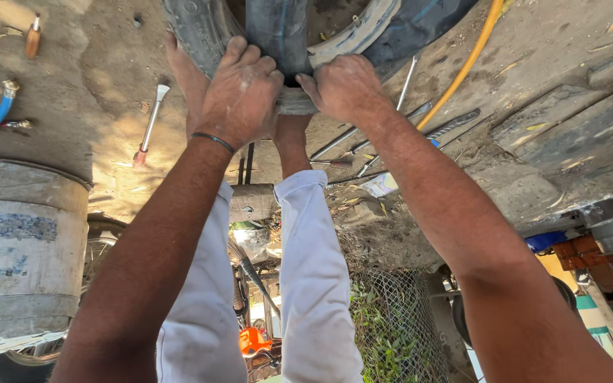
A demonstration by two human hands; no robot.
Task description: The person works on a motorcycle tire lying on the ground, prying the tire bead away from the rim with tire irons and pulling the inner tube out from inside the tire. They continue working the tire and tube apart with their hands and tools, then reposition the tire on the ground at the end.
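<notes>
The left hand (241, 96) lies palm-down with its fingers curled over the sidewall of a black rubber tyre (200, 28) at the top of the view. The right hand (345, 89) grips just beside it, fingers folded around the tyre's edge where a dark inner tube (278, 35) shows in the opening. Both hands are closed firmly on the rubber. The tyre looks thick, stiff and fairly heavy, its bead resisting bending, while the tube seems soft and easily pinched; the firmest hold is probably at the bead edge, where both hands are. Metal tyre levers (363, 135) lie on the dusty concrete ground (533, 57) near a yellow hose (462, 67), a hammer (150, 120) and a grey drum (23, 248).
</notes>
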